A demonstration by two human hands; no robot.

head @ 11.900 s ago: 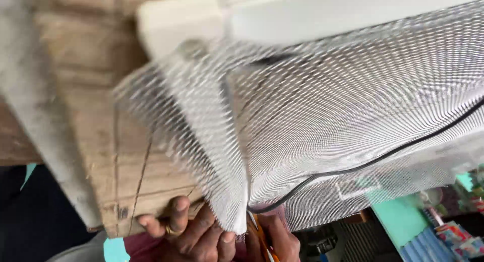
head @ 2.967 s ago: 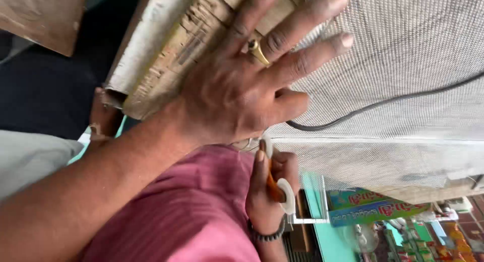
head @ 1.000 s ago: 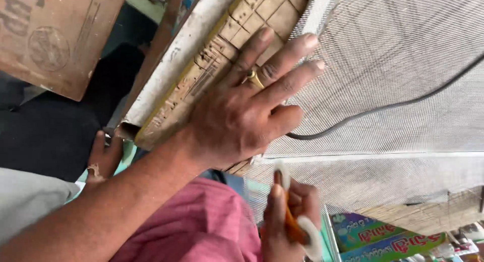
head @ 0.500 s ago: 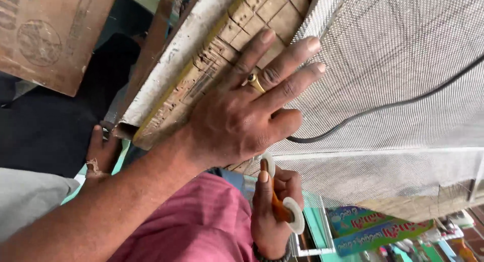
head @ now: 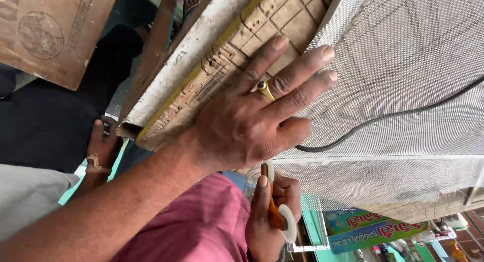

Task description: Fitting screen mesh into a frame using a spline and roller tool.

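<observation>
Wooden and worn, a work board [head: 282, 20] fills the top of the view, with square lines cut into it and a pale strip along one edge.

The left hand [head: 252, 121] lies flat on this board with its fingers spread out wide. It presses down and grips nothing. A gold ring [head: 265, 89] sits on one finger. The fingertips reach onto a sheet of white mesh [head: 403, 55], which covers the right side of the board and hangs over its near edge.

The right hand [head: 272, 211] is just below the left one, close to the hanging edge of the mesh. It is closed around a small cutter [head: 278, 211] with an orange handle and a round white part at each end. The top end of the cutter is right by the mesh edge.

A thin black cord [head: 393, 116] lies in a curve under the mesh, starting near the left thumb.

Pink cloth [head: 201, 226] is under the arms. A bare foot [head: 101, 146] rests on the ground to the left. A brown cardboard box [head: 50, 30] stands in the top left corner.
</observation>
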